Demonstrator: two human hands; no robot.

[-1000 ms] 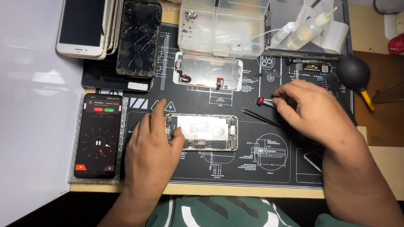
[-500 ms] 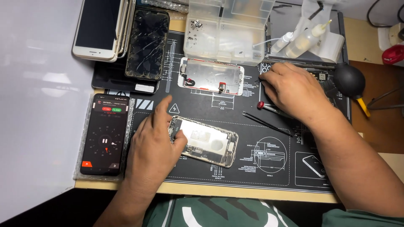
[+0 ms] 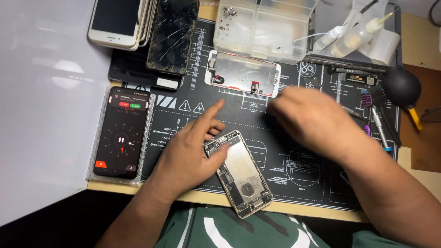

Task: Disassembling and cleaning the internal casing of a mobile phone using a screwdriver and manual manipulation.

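Observation:
An opened phone body, silver with its insides showing, lies slanted on the black repair mat, its lower end past the mat's front edge. My left hand grips its upper end, with the index finger stretched out. My right hand hovers palm down over the mat just right of the phone body. It is blurred, and I cannot see whether anything is in it. A detached screen panel lies face down behind both hands.
A black phone with a lit timer screen rests on bubble wrap at left. A stack of phones and a cracked phone lie far left. A clear parts box, squeeze bottles, a black air blower and hand tools fill the right.
My left hand has turned the phone body from lying crosswise to slanting toward me. My right hand set the red-tipped tool down at the right and has swung back left.

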